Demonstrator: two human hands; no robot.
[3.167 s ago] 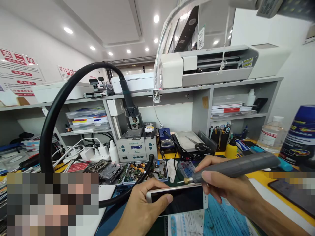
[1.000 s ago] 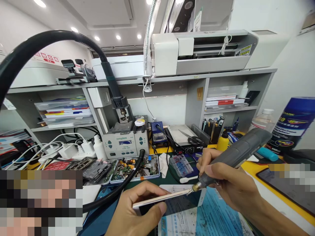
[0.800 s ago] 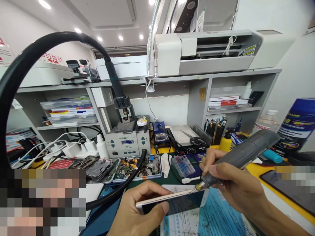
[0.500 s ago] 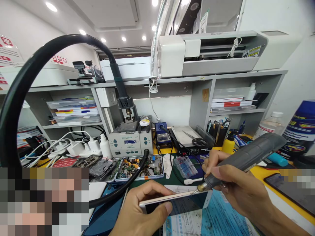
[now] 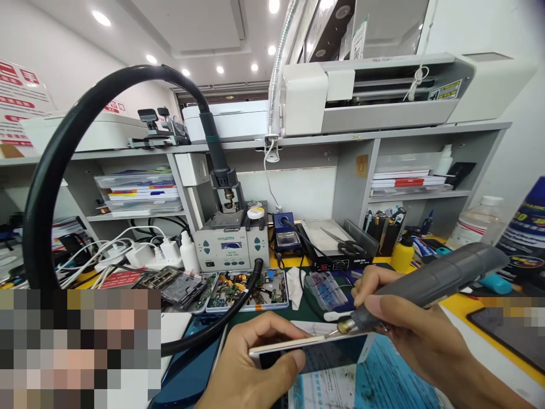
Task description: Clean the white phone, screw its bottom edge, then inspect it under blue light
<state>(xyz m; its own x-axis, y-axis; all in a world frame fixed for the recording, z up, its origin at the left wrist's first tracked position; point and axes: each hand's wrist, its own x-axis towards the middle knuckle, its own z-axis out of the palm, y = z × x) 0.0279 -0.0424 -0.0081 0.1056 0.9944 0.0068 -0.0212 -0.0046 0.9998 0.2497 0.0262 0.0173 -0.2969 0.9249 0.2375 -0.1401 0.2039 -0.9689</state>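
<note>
At far left, a thick black hose is arching up and over to a handle standing above a grey control station. White chargers are crowding together between them. In front of the station, a shallow tray is holding small circuit parts.

Near the center, the left hand is gripping the left end of a white-framed phone, thumb pressing on the dark screen and fingers curling behind. The phone is tilting on its side above a blue-and-white printed sheet, its screen facing the wearer. Just behind, a clear parts case is lying on the green mat.

To the right, the right hand is holding a grey pen-shaped tool like a pencil; its thin tip is apparently touching the phone's upper long edge. Beyond it, a yellow bottle is standing, and a dark phone is lying at far right.
</note>
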